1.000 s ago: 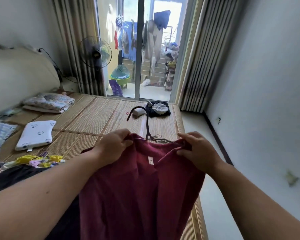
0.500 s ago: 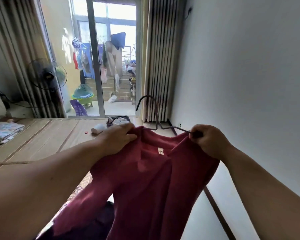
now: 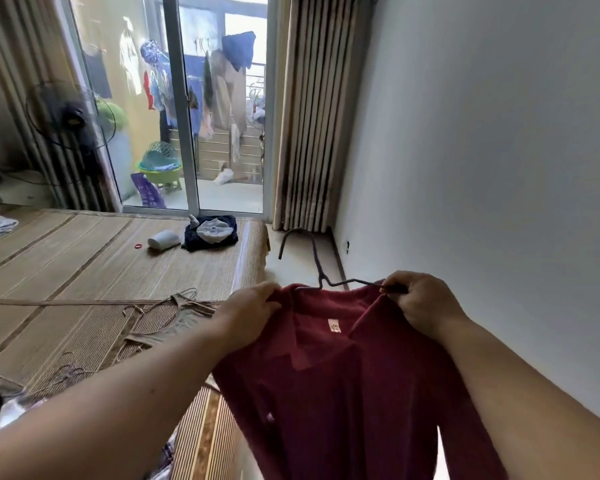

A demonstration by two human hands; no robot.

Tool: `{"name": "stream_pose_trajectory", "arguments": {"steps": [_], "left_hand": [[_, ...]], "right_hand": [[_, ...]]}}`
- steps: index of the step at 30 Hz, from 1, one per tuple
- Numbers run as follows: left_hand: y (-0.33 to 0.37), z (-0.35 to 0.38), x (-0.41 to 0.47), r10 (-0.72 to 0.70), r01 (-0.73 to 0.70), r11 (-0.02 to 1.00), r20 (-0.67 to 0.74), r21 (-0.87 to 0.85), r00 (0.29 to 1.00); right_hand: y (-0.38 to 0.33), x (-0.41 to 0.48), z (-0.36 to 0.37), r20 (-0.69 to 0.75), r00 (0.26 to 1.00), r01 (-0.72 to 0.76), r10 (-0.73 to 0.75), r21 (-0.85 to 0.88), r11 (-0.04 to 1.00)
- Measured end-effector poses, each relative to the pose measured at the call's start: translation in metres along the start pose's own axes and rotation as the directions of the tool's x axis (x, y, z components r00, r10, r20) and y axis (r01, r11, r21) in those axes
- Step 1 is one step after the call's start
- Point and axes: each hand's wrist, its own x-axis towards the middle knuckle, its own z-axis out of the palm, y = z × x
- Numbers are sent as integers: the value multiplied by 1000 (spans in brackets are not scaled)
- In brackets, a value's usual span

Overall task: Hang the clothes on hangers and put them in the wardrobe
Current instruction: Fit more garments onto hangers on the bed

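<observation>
A dark red long-sleeved top (image 3: 343, 386) hangs in front of me over the gap between bed and wall. A thin dark wire hanger (image 3: 317, 268) sits in its neck, hook pointing up and away. My left hand (image 3: 246, 313) grips the top's left shoulder. My right hand (image 3: 420, 303) pinches the right shoulder together with the hanger's arm. A small pale label shows inside the collar. No wardrobe is in view.
A bed with a straw mat (image 3: 84, 271) fills the left. On it lie a tan garment (image 3: 163, 320), spare wire hangers (image 3: 66, 372), a dark folded pile (image 3: 210, 232) and a white roll (image 3: 163, 240). A white wall (image 3: 499, 168) is close on the right; curtains and a glass balcony door stand ahead.
The view has swung right and then down a little. The top has come off the bed side toward the wall. My right hand has closed on the hanger's arm at the shoulder.
</observation>
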Motion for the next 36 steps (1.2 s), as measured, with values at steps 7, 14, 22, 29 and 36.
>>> {"name": "stream_pose_trajectory", "arguments": {"steps": [7,14,22,29,36], "left_hand": [[-37,31,62,-167,168,986,27,-5,986],[-120,34,164,-284,283,958,-13,-42,959],[-220,-4,313,-418,406,903,-69,-142,906],[-294,-18,429,-519,496,849,-117,-181,847],[-391,-12,549,-675,646,738,-220,-196,704]], "right_hand": [[30,92,47,21,1000,-7,9,-83,996],[30,245,114,105,988,139,-117,-237,962],[-5,445,184,148,967,240,-207,-259,936],[-22,605,248,206,932,344,-297,-253,904],[-25,789,360,358,822,505,-444,-96,858]]}}
